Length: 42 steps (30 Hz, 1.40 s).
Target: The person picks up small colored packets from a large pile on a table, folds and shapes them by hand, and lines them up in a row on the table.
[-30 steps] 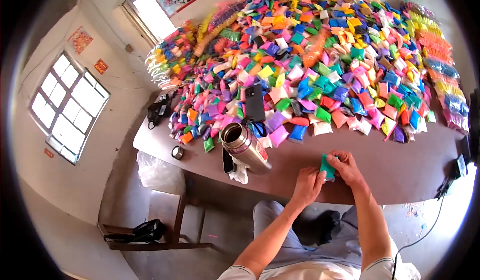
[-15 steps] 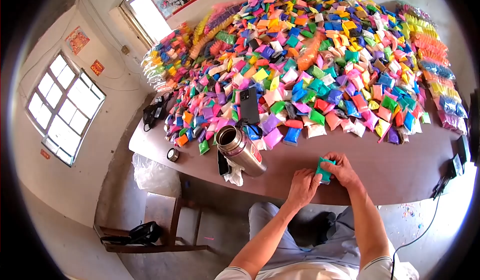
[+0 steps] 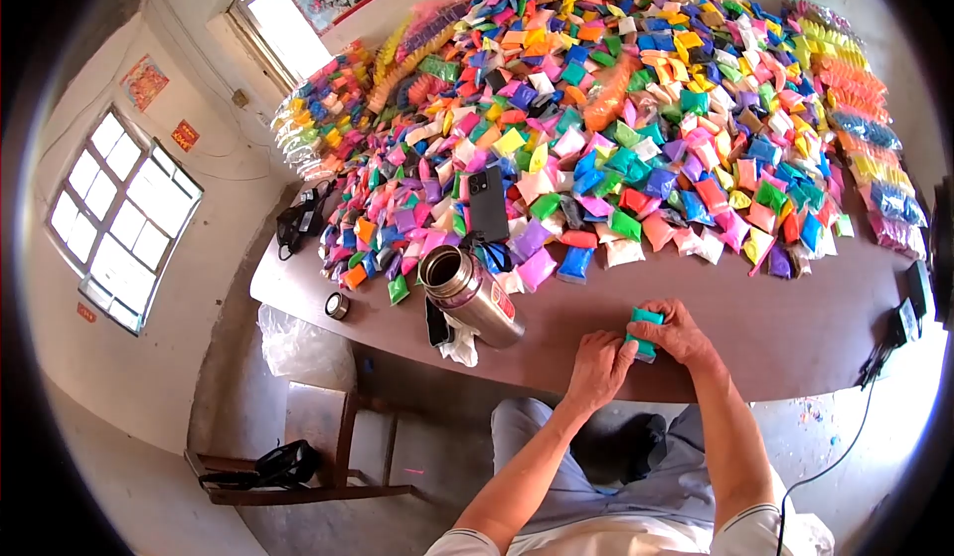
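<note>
A small teal packet (image 3: 645, 335) in clear wrapping is held between my two hands, just above the near edge of the table. My left hand (image 3: 599, 365) pinches its left side with thumb and fingers. From the right, my right hand (image 3: 676, 333) grips it, the thumb lying across its face. Beyond my hands spreads a large heap of similar packets (image 3: 626, 168) in many colours. To the left of my left hand stands an uncapped steel thermos (image 3: 485, 303), with a white tissue (image 3: 459, 345) at its base.
A black phone (image 3: 488, 204) leans on the heap's front. The thermos cap (image 3: 337, 306) sits near the brown table's (image 3: 775, 327) left edge. A wooden chair (image 3: 328, 427) holds a black bag (image 3: 283, 465). Black adapters (image 3: 902, 322) with a cable lie at the right edge.
The view has shifted slightly. Both hands stay on the teal packet, which now looks more squarely turned, with my right thumb pressed across it.
</note>
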{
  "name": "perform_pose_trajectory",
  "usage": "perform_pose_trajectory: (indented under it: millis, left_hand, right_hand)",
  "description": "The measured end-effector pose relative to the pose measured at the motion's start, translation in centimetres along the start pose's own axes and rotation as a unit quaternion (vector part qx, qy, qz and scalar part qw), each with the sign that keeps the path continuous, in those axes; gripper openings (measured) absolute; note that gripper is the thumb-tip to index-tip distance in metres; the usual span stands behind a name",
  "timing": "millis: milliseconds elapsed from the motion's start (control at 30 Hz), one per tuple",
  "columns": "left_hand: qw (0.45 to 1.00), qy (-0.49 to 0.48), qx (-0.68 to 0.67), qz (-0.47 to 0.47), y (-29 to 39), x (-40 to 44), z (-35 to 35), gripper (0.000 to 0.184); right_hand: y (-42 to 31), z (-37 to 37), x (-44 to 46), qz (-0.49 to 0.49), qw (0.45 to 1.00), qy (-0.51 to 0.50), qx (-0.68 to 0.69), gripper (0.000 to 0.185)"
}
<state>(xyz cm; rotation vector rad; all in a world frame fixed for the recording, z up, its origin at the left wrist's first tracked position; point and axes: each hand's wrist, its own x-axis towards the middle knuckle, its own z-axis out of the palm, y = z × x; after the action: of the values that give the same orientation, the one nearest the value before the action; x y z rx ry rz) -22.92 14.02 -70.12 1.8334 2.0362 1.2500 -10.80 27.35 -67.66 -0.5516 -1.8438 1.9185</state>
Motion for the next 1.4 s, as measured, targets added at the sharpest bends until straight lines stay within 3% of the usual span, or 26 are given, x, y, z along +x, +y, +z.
perform_pose_trajectory:
  millis: [167, 233, 533, 633, 767, 1067, 1133, 1267, 1400]
  left_hand:
    - [0.999, 0.001, -0.033, -0.010, 0.1, 0.1, -0.3, 0.044]
    - [0.999, 0.005, -0.033, -0.010, 0.0, -0.1, -0.2, 0.044]
    - [0.999, 0.021, -0.045, -0.016, 0.1, 0.1, -0.2, 0.046]
    - [0.999, 0.003, -0.041, -0.024, -0.1, 0.0, -0.1, 0.042]
    - [0.999, 0.038, -0.011, 0.004, -0.2, 0.0, 0.2, 0.035]
    - [0.998, 0.050, -0.023, 0.015, 0.1, 0.1, 0.0, 0.033]
    - [0.999, 0.048, -0.022, 0.009, 0.1, 0.1, -0.1, 0.032]
    - [0.999, 0.042, -0.031, 0.012, 0.7, 0.3, -0.4, 0.032]
    - [1.000, 0.018, -0.018, -0.007, -0.6, -0.1, 0.3, 0.035]
  right_hand:
    - [0.0, -0.2, -0.1, -0.005, 1.000, 0.014, -0.015, 0.018]
    - [-0.3, -0.2, -0.2, 0.011, 0.996, -0.001, 0.086, 0.019]
    - [0.8, -0.5, 0.1, -0.010, 0.994, -0.012, 0.105, 0.018]
    - [1.3, -0.6, 0.2, 0.001, 0.994, 0.031, 0.106, 0.017]
    - [1.8, -1.0, 0.2, 0.006, 0.986, 0.018, 0.167, 0.017]
    - [0.4, -0.5, 0.1, -0.007, 0.995, -0.013, 0.097, 0.021]
    - [-0.1, -0.6, 0.0, 0.047, 0.996, -0.016, 0.072, 0.026]
    - [0.3, -0.9, 0.1, 0.063, 0.994, -0.014, 0.091, 0.028]
    - [0.6, -0.4, 0.5, 0.052, 0.998, -0.016, 0.010, 0.026]
